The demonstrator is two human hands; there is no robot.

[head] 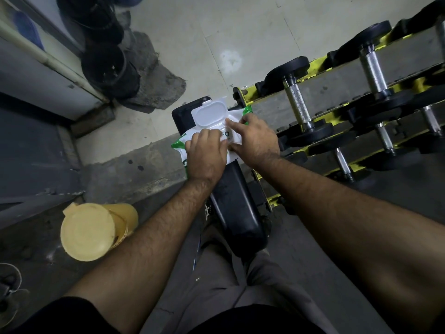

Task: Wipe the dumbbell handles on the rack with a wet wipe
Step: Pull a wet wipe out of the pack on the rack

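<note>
A white and green soft plastic pack of wet wipes [234, 116] lies on the far end of a black padded bench [237, 213], its white hinged plastic lid [209, 114] flipped open and standing away from the person, so the dispensing opening is exposed. The left hand [207, 154] rests on the near part of the pack with fingers curled down at the opening, probably pinning the soft pack so that it does not lift when a wipe is drawn; whether it already pinches a wipe cannot be told, since the fingertips are hidden. The right hand [255, 138] lies over the right side of the pack, forefinger stretched toward the lid's hinge and thumb reaching in toward the opening, touching the pack rather than gripping it.

The yellow steel dumbbell rack [317, 91] stands just beside the bench on the right, and the black-ended dumbbells with knurled metal handles [297, 103] sit across its rails, untouched. A yellow plastic lidded jug [89, 231] stands on the floor to the left. No wipe is out yet, so cleaning has not begun.
</note>
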